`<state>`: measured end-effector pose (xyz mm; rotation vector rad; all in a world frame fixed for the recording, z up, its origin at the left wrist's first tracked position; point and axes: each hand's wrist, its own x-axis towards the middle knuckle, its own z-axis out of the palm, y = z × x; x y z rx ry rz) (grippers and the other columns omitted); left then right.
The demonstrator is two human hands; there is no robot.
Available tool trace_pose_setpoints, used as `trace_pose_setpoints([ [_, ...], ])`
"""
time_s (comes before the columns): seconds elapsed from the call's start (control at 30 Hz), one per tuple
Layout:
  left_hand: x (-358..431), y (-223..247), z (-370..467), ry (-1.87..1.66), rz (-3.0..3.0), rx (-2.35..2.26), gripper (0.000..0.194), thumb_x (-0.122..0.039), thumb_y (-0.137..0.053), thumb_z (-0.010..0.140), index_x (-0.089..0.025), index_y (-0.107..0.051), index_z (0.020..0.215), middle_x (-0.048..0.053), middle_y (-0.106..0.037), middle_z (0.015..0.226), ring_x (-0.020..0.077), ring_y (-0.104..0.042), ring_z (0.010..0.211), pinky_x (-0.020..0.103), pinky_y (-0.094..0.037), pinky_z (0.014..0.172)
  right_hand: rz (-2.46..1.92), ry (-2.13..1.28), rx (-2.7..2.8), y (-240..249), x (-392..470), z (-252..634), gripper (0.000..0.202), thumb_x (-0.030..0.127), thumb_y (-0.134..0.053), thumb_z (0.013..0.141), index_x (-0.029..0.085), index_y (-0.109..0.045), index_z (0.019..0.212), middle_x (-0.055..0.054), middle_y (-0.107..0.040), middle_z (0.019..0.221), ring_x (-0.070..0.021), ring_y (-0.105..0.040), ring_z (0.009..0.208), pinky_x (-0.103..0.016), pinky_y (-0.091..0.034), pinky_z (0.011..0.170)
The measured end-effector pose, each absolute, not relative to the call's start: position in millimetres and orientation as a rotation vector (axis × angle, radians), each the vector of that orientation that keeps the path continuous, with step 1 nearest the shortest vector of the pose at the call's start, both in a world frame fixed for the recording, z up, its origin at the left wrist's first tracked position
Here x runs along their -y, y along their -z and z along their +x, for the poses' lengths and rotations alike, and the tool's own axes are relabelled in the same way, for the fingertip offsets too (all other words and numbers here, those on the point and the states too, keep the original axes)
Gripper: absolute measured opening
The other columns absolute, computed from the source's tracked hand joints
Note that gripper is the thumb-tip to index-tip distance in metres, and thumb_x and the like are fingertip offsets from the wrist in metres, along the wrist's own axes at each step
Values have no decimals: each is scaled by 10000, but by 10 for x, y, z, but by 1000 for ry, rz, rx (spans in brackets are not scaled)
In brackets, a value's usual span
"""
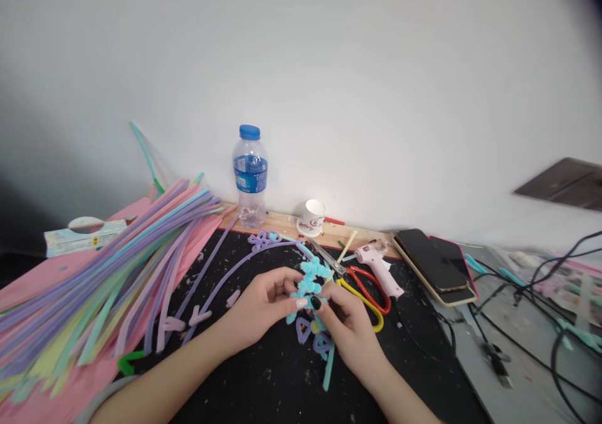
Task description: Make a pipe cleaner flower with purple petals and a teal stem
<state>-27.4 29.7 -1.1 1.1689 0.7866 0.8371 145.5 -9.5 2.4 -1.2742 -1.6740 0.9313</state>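
Observation:
Both hands meet over the black mat around a piece twisted from light-blue pipe cleaners [310, 275]. My left hand [263, 305] pinches its left side between thumb and fingers. From the right, my right hand [345, 323] grips the same piece, its black-nailed thumb pressed on the front. Purple pipe-cleaner loops [303, 330] show below the fingers, with a light-blue stem [328, 367] pointing down. Parts of the piece are hidden behind the fingers. Just beyond my right hand lie scissors [369, 289] with red and yellow handles.
A heap of pastel pipe cleaners [155, 273] covers the left side. Against the wall stand a water bottle [251, 179] and a paper cup [311, 218]. A pink glue gun [379, 267], stacked phones [435, 261] and black cables [512, 323] lie to the right.

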Motion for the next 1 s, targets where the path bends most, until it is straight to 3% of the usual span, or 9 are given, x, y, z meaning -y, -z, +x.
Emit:
trace_pose_setpoints([
  [0.17, -300, 14, -274, -825, 1190, -784, 230, -227, -698, 708, -165, -614, 912, -33, -536, 687, 126, -521, 663, 246, -405, 643, -1289, -966, 1659, 3, 100, 1470, 248, 326, -490, 877, 184, -517, 677, 7, -460, 642, -145, -426, 608, -255, -358, 562],
  [0.37, -306, 54, -275, -830, 1176, -749, 219, -233, -681, 730, -178, -616, 931, 19, -624, 835, 171, -564, 811, 287, -422, 763, -1361, -1052, 1594, 49, 90, 1477, 200, 339, -503, 861, 186, -507, 732, 27, -419, 623, -129, -393, 560, -237, -343, 513],
  [0.73, -296, 7, -280, -796, 1216, -769, 194, -208, -691, 719, -162, -611, 889, -46, -520, 668, 106, -502, 633, 227, -397, 612, -1297, -1095, 1589, 46, 115, 1482, 189, 322, -497, 876, 187, -539, 752, 8, -467, 676, -145, -443, 624, -250, -385, 565],
  [0.9, -306, 6, -274, -816, 1212, -755, 188, -207, -684, 729, -167, -606, 895, -45, -532, 669, 104, -510, 633, 225, -400, 618, -1353, -993, 1658, 35, 109, 1484, 196, 314, -491, 879, 191, -534, 732, 14, -465, 637, -145, -446, 583, -259, -372, 543],
  [1.0, -335, 27, -280, -860, 1184, -760, 195, -227, -674, 740, -164, -596, 906, -22, -574, 715, 124, -549, 669, 248, -422, 660, -1406, -802, 1744, -2, 84, 1507, 96, 267, -511, 857, 192, -567, 880, 1, -502, 686, -163, -471, 616, -276, -384, 573],
])
